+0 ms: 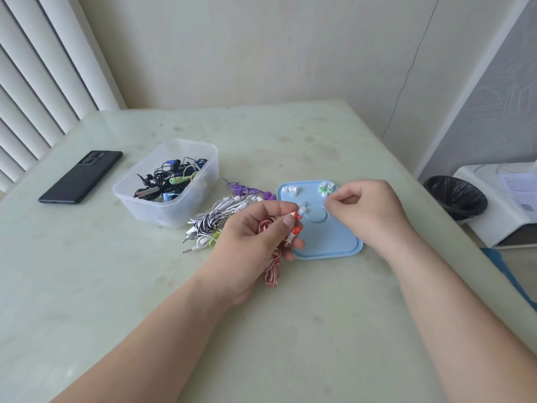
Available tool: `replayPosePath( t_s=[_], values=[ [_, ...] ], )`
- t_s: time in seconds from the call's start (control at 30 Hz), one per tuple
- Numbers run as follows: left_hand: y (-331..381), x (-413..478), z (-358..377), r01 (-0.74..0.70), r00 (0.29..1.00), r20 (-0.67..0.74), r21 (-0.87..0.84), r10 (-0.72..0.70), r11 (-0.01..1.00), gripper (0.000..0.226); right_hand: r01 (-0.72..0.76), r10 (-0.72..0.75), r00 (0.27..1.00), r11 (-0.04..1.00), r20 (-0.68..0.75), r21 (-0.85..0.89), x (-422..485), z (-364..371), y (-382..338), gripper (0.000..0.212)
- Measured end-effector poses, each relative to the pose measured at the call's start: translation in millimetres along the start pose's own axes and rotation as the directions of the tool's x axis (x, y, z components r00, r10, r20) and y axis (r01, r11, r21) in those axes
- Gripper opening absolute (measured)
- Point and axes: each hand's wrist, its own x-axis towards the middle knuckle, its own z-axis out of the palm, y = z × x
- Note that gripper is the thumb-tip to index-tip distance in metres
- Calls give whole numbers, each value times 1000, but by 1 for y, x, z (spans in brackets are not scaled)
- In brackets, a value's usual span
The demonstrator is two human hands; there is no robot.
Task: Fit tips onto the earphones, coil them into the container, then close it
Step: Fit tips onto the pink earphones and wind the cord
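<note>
My left hand [255, 237] grips a red-and-white earphone set [270, 274], its two red earbuds sticking out past my thumb and its coiled cord hanging below my palm. My right hand [366, 210] hovers over the blue lid [328, 242], fingertips pinched together near the green tips; what they pinch is too small to see. On the lid lie white ear tips [287, 189], green ear tips [327, 189] and a loose white tip [302, 210]. The clear plastic container [174, 210] stands to the left with several coiled earphones inside.
A pile of loose earphones [220, 219], white, striped and purple, lies between the container and the lid. A black phone [81, 177] rests at the far left. A black-lined bin [454, 196] and a white appliance [505, 205] stand beyond the table's right edge.
</note>
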Motion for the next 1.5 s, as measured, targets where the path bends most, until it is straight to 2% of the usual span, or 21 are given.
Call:
replayPosePath(
  t_s=[0.1, 0.2, 0.37, 0.43, 0.63, 0.97, 1.17, 1.5],
  values=[
    [1, 2, -2, 12, 1000, 6, -60, -11, 998, 15, 75, -79, 997, 973, 13, 220, -14, 2, -14, 7],
    [0, 0, -2, -8, 1000, -12, -89, 7, 996, 18, -14, -79, 981, 881, 177, 473, -29, 7, -23, 8],
    [-3, -1, 0, -40, 997, -71, -94, 33, 995, 19, -142, -86, 943, 770, 321, 622, -33, 11, -18, 21],
    [-4, -1, -1, -41, 996, -81, -78, 35, 996, 17, -168, -101, 928, 745, 358, 646, -34, 11, -19, 28],
    [-4, -1, -1, -49, 998, -51, -42, 47, 998, 17, -232, -120, 901, 678, 416, 697, -35, 15, -21, 25],
    [-5, -3, -1, -64, 997, -47, 0, 64, 998, 15, -226, -152, 888, 677, 433, 700, -34, 12, -20, 22],
    [-4, -3, -2, -62, 998, -19, 30, 62, 998, 14, -292, -124, 861, 674, 493, 679, -35, 12, -19, 18],
    [-3, -5, -2, -64, 998, 4, 61, 64, 996, 15, -308, -117, 845, 693, 522, 652, -34, 9, -20, 14]
  ],
)
